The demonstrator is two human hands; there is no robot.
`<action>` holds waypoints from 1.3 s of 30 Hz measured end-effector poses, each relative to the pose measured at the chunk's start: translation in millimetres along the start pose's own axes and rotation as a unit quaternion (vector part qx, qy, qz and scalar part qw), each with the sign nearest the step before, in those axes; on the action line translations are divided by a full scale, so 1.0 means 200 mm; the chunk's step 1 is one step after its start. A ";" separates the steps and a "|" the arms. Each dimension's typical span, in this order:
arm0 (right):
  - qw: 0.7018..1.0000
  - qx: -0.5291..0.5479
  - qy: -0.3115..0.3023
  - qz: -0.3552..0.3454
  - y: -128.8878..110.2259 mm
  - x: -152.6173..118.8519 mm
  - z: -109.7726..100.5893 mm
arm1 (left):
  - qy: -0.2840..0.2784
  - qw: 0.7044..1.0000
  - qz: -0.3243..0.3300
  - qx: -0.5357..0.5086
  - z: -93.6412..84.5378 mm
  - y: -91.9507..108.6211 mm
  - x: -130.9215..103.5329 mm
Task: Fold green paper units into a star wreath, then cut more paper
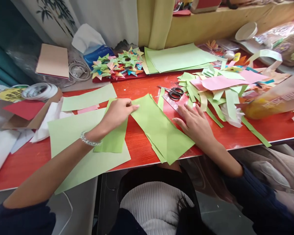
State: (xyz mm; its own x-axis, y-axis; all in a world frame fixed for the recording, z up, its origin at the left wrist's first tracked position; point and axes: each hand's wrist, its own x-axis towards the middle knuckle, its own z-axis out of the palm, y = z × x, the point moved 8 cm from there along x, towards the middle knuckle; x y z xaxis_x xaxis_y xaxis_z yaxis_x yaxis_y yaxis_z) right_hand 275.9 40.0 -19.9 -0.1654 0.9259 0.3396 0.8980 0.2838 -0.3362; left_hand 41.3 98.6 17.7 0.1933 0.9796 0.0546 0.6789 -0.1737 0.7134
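Note:
Bright green paper sheets (163, 130) lie stacked, slightly out of line, near the table's front edge. My left hand (121, 112) pinches their upper left corner between thumb and fingers. To the right of them my right hand (194, 122) rests with its fingers spread, over a clear ruler-like strip (172, 105). Scissors with black handles (175, 93) lie just beyond that hand. Under my left wrist is another bright green piece (117, 138), on top of a large pale green sheet (75, 130).
Paper strips (215, 94) are heaped at the right, beside a cloudy plastic bottle (274, 98). Folded paper stars (119, 63) and pale green sheets (181, 57) line the back. At the left stands a cardboard box (45, 112) with tape rolls (39, 91).

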 end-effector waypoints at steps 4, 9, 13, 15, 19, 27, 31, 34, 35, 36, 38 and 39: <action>0.937 0.339 -0.058 0.064 0.00 0.01 -0.01 | 0.151 0.958 0.090 -0.224 -0.25 0.01 -0.12; 0.768 0.623 -0.122 0.081 -0.18 0.04 0.00 | 0.228 0.892 0.030 -0.389 -0.32 -0.10 -0.21; 0.677 0.715 -0.144 0.101 -0.28 0.10 -0.01 | 0.188 0.893 -0.047 -0.407 -0.24 -0.17 -0.25; 0.661 0.723 -0.152 0.131 -0.28 0.12 -0.01 | 0.157 0.898 -0.070 -0.405 -0.20 -0.20 -0.26; 0.679 0.691 -0.175 0.179 -0.25 0.11 0.03 | 0.100 0.914 -0.122 -0.375 -0.17 -0.25 -0.27; 0.721 0.596 -0.170 0.311 -0.09 0.04 0.22 | 0.069 0.967 -0.138 -0.201 -0.24 -0.36 -0.19; 0.771 0.561 -0.167 0.249 -0.10 0.04 0.20 | 0.006 0.968 -0.164 -0.188 -0.21 -0.44 -0.14; 0.802 0.531 -0.170 0.212 -0.13 0.03 0.17 | -0.037 0.970 -0.165 -0.176 -0.18 -0.44 -0.14; 0.808 0.526 -0.169 0.203 -0.14 0.03 0.17 | -0.051 0.973 -0.161 -0.160 -0.17 -0.43 -0.14; 0.813 0.521 -0.171 0.193 -0.15 0.03 0.16 | -0.069 0.976 -0.152 -0.137 -0.16 -0.41 -0.14; 0.827 0.503 -0.181 0.174 -0.17 0.03 0.16 | -0.106 0.984 -0.123 -0.077 -0.14 -0.37 -0.12; 0.840 0.484 -0.187 0.161 -0.18 0.03 0.16 | -0.118 0.987 -0.107 -0.037 -0.14 -0.36 -0.10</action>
State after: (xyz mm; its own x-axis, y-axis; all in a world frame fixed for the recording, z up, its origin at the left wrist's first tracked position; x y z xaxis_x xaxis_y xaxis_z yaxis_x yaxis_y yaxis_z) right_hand 229.2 43.2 -33.3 -0.2558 0.9559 -0.1445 0.1990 -0.0943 -0.9755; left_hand -31.5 95.4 -14.8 0.2164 0.9409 -0.2604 0.6698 0.0509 0.7408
